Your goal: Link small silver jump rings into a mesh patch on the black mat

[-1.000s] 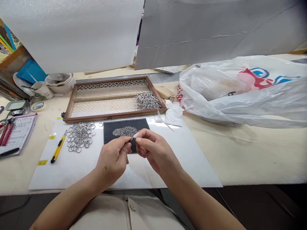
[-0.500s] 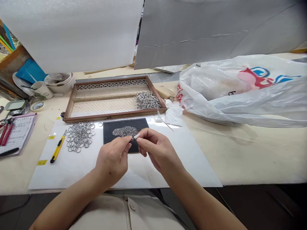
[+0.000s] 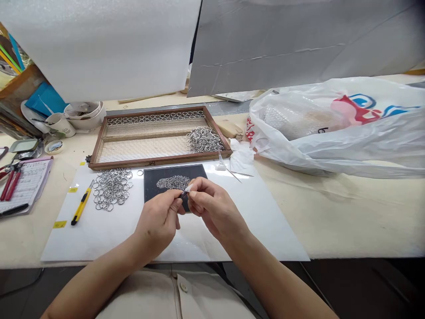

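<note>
My left hand (image 3: 159,219) and my right hand (image 3: 212,206) meet fingertip to fingertip over the near edge of a black mat (image 3: 156,182). Between them they pinch a small thin tool or metal piece (image 3: 186,191) with a pale tip; what exactly it is cannot be told. A little heap of tiny silver parts (image 3: 172,181) lies on the mat just beyond the fingers. The mat rests on a white sheet (image 3: 109,230). A pile of larger silver rings (image 3: 111,188) lies to the left of the mat.
A wooden mesh tray (image 3: 99,144) holds a row of rings and a ring heap (image 3: 203,139). A yellow utility knife (image 3: 81,206) lies at left. Red pliers and a clipboard (image 3: 23,179) lie at far left, cups (image 3: 79,115) behind. A big plastic bag (image 3: 338,128) fills the right.
The hands stay together over the mat with only slight finger shifts; the pale-tipped piece between them tilts a little. Nothing else moved.
</note>
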Action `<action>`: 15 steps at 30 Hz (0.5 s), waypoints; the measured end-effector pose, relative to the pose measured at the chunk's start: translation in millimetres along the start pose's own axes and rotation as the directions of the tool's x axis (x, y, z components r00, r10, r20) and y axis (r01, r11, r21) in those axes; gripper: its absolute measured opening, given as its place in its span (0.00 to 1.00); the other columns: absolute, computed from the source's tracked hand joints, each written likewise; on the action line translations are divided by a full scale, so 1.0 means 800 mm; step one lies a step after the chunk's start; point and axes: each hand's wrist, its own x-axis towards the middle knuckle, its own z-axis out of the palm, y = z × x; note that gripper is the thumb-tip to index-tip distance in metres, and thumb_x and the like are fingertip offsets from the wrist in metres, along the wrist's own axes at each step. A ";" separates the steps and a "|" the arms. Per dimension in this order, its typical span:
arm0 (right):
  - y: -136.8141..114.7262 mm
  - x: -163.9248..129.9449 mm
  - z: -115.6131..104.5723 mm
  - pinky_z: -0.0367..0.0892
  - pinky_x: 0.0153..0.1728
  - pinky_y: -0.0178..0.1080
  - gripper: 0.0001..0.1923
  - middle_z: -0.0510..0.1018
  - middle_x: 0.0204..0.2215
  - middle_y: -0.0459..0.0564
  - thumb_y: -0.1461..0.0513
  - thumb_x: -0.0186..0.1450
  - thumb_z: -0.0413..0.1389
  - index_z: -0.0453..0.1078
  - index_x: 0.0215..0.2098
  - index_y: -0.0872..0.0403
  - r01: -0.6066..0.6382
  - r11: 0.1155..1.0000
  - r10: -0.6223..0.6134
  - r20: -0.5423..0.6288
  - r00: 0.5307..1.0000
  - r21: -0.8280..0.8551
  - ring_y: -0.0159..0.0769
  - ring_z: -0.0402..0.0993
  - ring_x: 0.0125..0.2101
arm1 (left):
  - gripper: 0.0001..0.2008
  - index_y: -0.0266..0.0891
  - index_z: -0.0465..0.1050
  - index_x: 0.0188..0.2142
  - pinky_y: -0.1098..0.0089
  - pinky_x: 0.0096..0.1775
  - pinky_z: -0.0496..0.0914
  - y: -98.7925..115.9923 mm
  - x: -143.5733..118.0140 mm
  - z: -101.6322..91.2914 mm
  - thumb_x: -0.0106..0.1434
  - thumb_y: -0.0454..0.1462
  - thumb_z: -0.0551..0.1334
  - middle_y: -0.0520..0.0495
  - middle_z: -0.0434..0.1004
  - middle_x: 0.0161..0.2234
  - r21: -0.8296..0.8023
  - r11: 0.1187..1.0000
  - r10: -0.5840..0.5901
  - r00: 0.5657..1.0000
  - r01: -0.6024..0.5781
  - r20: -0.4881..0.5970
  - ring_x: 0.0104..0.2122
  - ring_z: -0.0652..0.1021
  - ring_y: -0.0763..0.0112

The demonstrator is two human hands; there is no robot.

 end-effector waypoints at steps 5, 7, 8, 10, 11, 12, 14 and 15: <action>0.001 0.000 -0.003 0.48 0.19 0.33 0.06 0.62 0.13 0.37 0.63 0.49 0.57 0.63 0.21 0.53 -0.012 1.000 0.011 0.011 1.000 0.025 0.23 0.55 0.15 | 0.11 0.37 0.68 0.35 0.75 0.26 0.68 0.001 0.001 0.001 0.68 0.34 0.48 0.54 0.72 0.25 -0.155 0.984 -0.078 0.996 0.086 0.052 0.18 0.72 0.80; 0.002 -0.001 -0.006 0.50 0.19 0.33 0.05 0.63 0.13 0.37 0.63 0.51 0.58 0.65 0.23 0.54 0.005 1.000 -0.005 0.017 1.000 -0.007 0.24 0.56 0.15 | 0.11 0.37 0.68 0.36 0.75 0.26 0.67 0.000 0.001 0.002 0.68 0.34 0.48 0.54 0.72 0.25 -0.129 0.989 -0.066 0.997 0.070 0.037 0.18 0.72 0.80; 0.003 -0.003 -0.008 0.52 0.20 0.33 0.04 0.63 0.14 0.38 0.62 0.52 0.58 0.66 0.24 0.54 0.026 0.999 -0.025 0.018 1.000 -0.039 0.25 0.58 0.16 | 0.11 0.37 0.68 0.36 0.74 0.26 0.67 -0.001 0.001 0.002 0.68 0.34 0.48 0.54 0.72 0.25 -0.096 0.994 -0.051 0.998 0.053 0.021 0.19 0.72 0.79; 0.005 -0.005 -0.012 0.56 0.22 0.34 0.04 0.65 0.15 0.40 0.61 0.56 0.57 0.69 0.28 0.54 0.075 0.991 -0.074 0.016 0.997 -0.110 0.27 0.61 0.18 | 0.10 0.37 0.68 0.38 0.74 0.27 0.68 -0.002 0.000 0.002 0.68 0.34 0.49 0.53 0.72 0.24 -0.014 1.000 -0.009 1.000 0.009 -0.018 0.20 0.72 0.78; 0.006 -0.006 -0.014 0.57 0.23 0.35 0.05 0.66 0.16 0.40 0.60 0.57 0.57 0.69 0.29 0.54 0.096 0.986 -0.095 0.014 0.995 -0.140 0.27 0.62 0.19 | 0.10 0.37 0.68 0.39 0.74 0.28 0.68 -0.003 0.000 0.002 0.68 0.33 0.49 0.53 0.72 0.24 0.024 1.000 0.018 0.999 -0.017 -0.037 0.20 0.72 0.78; 0.007 -0.007 -0.015 0.58 0.24 0.35 0.06 0.67 0.17 0.41 0.59 0.58 0.56 0.70 0.30 0.54 0.110 0.980 -0.109 0.011 0.994 -0.163 0.28 0.62 0.20 | 0.09 0.37 0.68 0.40 0.73 0.28 0.68 -0.004 -0.001 0.002 0.68 0.33 0.49 0.53 0.72 0.25 0.058 0.997 0.047 0.997 -0.044 -0.056 0.20 0.72 0.78; 0.008 -0.008 -0.017 0.59 0.24 0.35 0.07 0.67 0.18 0.42 0.58 0.59 0.57 0.71 0.31 0.54 0.120 0.975 -0.120 0.010 0.993 -0.188 0.29 0.63 0.20 | 0.09 0.36 0.68 0.41 0.74 0.27 0.68 -0.005 -0.002 0.004 0.68 0.32 0.50 0.51 0.73 0.26 0.118 0.988 0.113 0.990 -0.102 -0.086 0.20 0.72 0.78; 0.009 -0.007 -0.017 0.59 0.24 0.35 0.07 0.67 0.18 0.42 0.58 0.59 0.57 0.71 0.31 0.54 0.123 0.974 -0.123 0.010 0.992 -0.193 0.28 0.63 0.20 | 0.09 0.36 0.68 0.41 0.74 0.27 0.68 -0.006 -0.002 0.004 0.67 0.32 0.50 0.51 0.74 0.27 0.145 0.981 0.145 0.985 -0.130 -0.098 0.20 0.72 0.78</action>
